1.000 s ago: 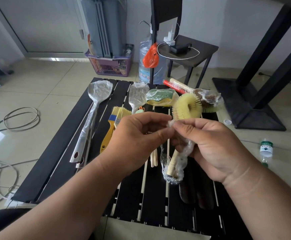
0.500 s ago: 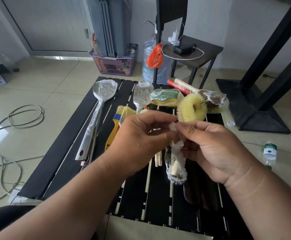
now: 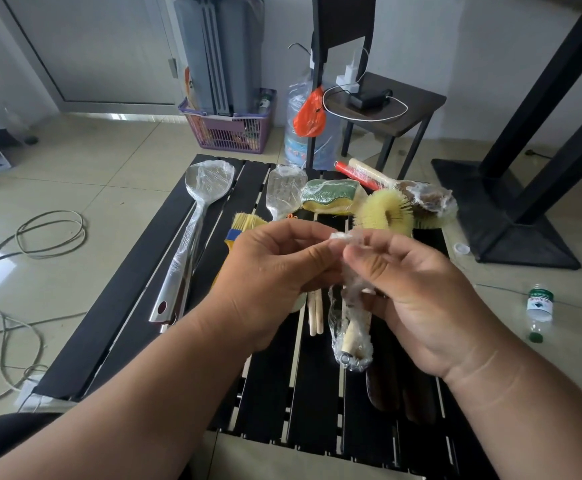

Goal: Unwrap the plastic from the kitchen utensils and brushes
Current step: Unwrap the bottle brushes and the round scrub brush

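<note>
I hold a yellow round-headed brush [image 3: 384,214] above the black slatted table [image 3: 116,323]. Loose clear plastic wrap [image 3: 350,327] hangs round its wooden handle. My left hand [image 3: 275,271] and my right hand [image 3: 417,292] both pinch the bunched top of the wrap just below the bristles. Lying on the table are a wrapped metal spoon [image 3: 196,216], a wrapped spatula [image 3: 284,192], a wrapped green-and-yellow sponge [image 3: 331,195], a yellow paint brush [image 3: 244,225] and a wrapped brown brush [image 3: 424,199].
Wooden sticks [image 3: 315,313] lie under my hands. A red-and-cream roll [image 3: 365,173] sits at the table's far edge. Cables [image 3: 40,233] coil on the floor at left, a small bottle [image 3: 539,311] lies at right. A purple basket [image 3: 230,128] and side table [image 3: 397,105] stand beyond.
The camera tilted slightly, so the scene sits lower in view. My hands stayed pinching the wrap at the brush neck, and the wrap has slid a little down the handle.
</note>
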